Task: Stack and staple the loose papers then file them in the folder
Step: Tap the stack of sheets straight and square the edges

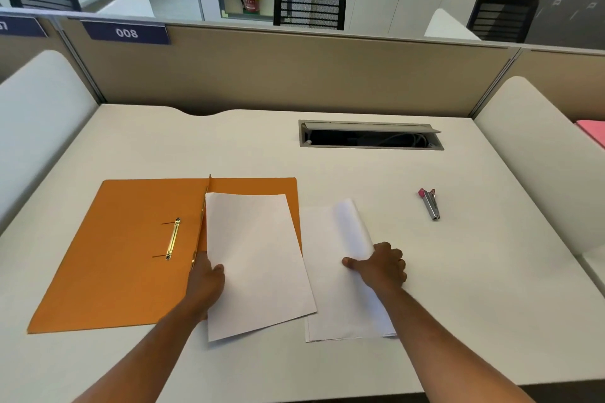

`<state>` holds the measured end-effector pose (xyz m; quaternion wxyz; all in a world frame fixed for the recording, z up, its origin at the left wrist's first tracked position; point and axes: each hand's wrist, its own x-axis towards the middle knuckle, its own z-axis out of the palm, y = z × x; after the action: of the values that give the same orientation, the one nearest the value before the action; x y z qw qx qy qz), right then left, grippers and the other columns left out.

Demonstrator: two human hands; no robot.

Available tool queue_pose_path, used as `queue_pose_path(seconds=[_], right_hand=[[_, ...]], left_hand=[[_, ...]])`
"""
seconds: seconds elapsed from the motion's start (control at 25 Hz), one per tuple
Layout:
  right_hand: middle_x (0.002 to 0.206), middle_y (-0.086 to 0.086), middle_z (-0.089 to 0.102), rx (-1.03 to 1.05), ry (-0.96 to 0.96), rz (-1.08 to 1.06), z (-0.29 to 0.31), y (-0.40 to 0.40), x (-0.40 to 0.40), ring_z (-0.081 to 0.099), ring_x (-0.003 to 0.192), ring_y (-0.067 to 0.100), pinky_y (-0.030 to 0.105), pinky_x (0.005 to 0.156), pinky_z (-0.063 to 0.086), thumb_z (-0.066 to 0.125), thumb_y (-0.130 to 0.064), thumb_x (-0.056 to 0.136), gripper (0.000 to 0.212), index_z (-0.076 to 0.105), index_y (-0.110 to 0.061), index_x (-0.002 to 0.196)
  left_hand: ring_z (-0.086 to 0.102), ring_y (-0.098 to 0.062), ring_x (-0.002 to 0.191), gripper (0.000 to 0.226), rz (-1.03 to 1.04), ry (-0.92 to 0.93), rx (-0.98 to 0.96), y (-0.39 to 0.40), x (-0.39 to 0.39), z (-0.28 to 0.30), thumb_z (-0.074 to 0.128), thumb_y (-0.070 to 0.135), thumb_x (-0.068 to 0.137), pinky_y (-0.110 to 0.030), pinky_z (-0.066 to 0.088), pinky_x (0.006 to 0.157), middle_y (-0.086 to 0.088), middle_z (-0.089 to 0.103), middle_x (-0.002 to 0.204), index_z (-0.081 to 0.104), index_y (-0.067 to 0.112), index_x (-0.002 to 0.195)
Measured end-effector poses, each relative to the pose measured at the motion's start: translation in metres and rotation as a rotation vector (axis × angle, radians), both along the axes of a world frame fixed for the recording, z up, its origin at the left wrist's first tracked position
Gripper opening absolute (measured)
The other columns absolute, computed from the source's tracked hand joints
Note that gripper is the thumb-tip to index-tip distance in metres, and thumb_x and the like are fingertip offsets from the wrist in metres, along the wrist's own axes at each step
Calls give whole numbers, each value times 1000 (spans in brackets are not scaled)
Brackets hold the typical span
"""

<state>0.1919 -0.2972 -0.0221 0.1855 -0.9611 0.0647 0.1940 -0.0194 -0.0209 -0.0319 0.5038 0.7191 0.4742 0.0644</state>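
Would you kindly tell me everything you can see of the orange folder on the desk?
The orange card folder lies open and flat on the left of the white desk, its centre fold running away from the viewer. A gold metal fastener strip sits on its left panel, prongs lying flat. A white paper sheet, gripped at its left edge by the left hand, covers most of the right panel. No papers are filed on the fastener.
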Motion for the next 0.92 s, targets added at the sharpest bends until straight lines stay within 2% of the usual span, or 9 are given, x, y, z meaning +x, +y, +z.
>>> queue_pose_path(seconds=[0.08,0.16,0.28,0.36,0.44,0.52,0.68,0.8,0.92], right_hand=[[128,10,51,66,-9,4,1,-2,5,53,120,34,43,94,47,88,-55,63,84,50,-16,127],[120,9,56,187,-80,-1,3,-5,11,61,102,33,42,85,53,90,-39,66,74,46,-16,121],[109,5,62,409,-67,-110,3,-15,22,64,90,31,44,82,57,93,-22,64,78,42,-18,122],[112,10,69,671,19,-256,2,-26,31,70,90,32,46,83,60,96,-11,60,78,53,-8,125],[112,22,75,958,158,-327,4,-35,39,75,82,34,46,75,63,94,-4,57,70,63,2,119],[116,25,74,1149,323,-305,12,-38,43,77,84,34,45,71,63,91,-8,59,64,67,2,118],[129,23,69,1337,571,-86,30,-24,49,72,109,38,47,82,61,85,-15,77,53,69,-2,125],[131,21,68,1430,634,54,51,1,47,69,115,38,48,87,59,90,-25,73,57,72,-6,123],[129,19,70,1474,655,132,69,29,45,71,111,35,47,86,60,86,-25,76,54,71,-6,124]], left_hand=[[43,-36,135,55,3,-14,-31,1,-3,-1,44,5,98,-49,37,112,-16,43,150,28,8,151],[44,-35,134,55,5,-11,-50,2,-6,-1,44,6,98,-50,38,111,-14,44,149,30,10,150],[48,-35,130,53,12,-16,-66,2,-7,0,43,5,97,-51,41,108,-13,49,146,33,11,148],[52,-34,124,49,25,-18,-79,3,-4,2,43,4,96,-48,45,104,-13,53,141,39,10,144],[54,-31,117,45,28,-26,-77,2,0,5,43,3,96,-40,46,95,-12,55,137,43,10,140],[55,-29,115,44,9,-32,-65,0,4,7,42,2,96,-36,44,90,-9,55,133,43,10,140],[57,-27,110,39,-23,-19,-92,-1,13,8,40,4,96,-37,47,86,-8,57,125,45,10,134],[58,-28,107,40,-18,-11,-111,-3,18,11,40,5,95,-39,50,86,-9,60,125,48,11,134],[61,-29,105,38,-14,-45,-161,-5,23,16,41,10,96,-42,53,86,-10,61,126,50,14,133]])
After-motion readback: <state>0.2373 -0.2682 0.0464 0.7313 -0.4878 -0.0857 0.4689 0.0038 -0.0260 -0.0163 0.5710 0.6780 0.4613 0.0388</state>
